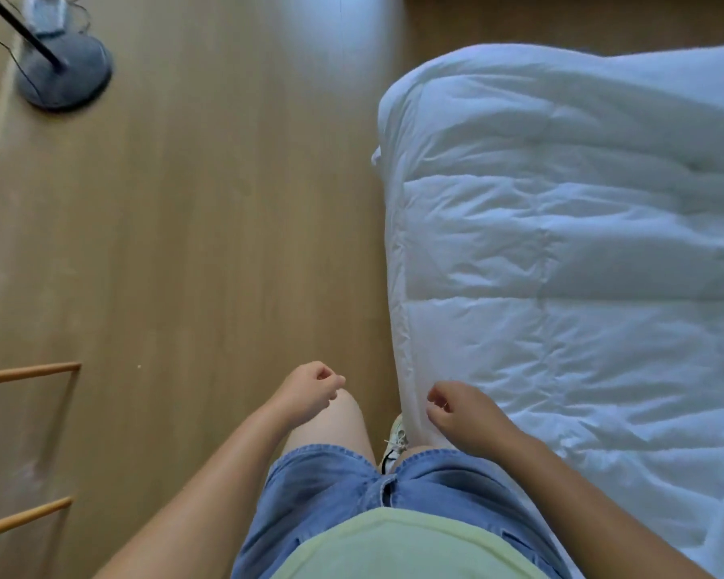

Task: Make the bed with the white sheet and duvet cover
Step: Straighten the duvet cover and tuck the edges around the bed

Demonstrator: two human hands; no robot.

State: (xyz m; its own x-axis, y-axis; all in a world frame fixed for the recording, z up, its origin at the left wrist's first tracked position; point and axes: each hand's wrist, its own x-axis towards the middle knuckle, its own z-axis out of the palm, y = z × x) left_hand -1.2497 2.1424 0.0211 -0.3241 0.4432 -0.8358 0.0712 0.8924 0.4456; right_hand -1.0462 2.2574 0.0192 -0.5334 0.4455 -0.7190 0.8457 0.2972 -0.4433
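While the white quilted duvet is spread, rumpled, over the bed on the right, both hands are held loosely curled with nothing grasped. The left hand is seen over the wooden floor, and the right hand at the duvet's near edge.

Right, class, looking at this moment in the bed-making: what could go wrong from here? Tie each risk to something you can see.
The duvet hangs down the side next to the shoe; a step could catch it and drag it down. The lamp base stands on the floor ahead; walking that way, the person might trip on it. The wooden rack is close on the left; stepping back could knock it.
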